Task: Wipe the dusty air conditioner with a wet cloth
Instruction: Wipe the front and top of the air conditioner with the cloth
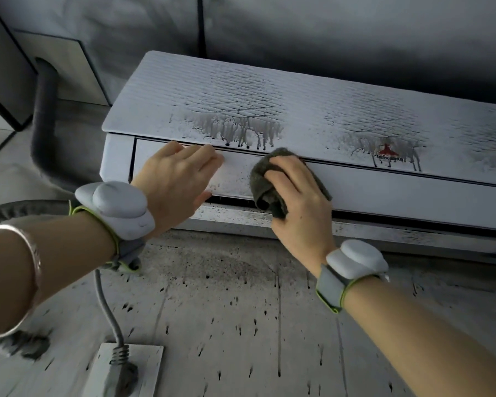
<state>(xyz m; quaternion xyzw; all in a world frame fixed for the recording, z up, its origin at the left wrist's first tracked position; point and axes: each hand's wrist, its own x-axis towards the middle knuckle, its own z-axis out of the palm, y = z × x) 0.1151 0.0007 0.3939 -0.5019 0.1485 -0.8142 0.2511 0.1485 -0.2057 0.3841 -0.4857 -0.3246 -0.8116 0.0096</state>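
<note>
1. Head view: the right hand (294,207), centre frame, grips a bunched dark grey cloth (265,184) and presses it against the air conditioner's front flap (384,186).
2. The left hand (173,179), just left of it, lies flat with fingers straight on the same flap, thumb at the lower edge.
3. Both wrists carry grey sensor bands (118,209); a silver bangle (30,253) sits on the left forearm.
4. The white air conditioner (312,110) spans the upper right, streaked with dark drip marks.
5. Below, the spattered wall (241,310); lower left, a wall socket (126,368) with a grey plug (118,373); a grey hose (42,124) at upper left.
</note>
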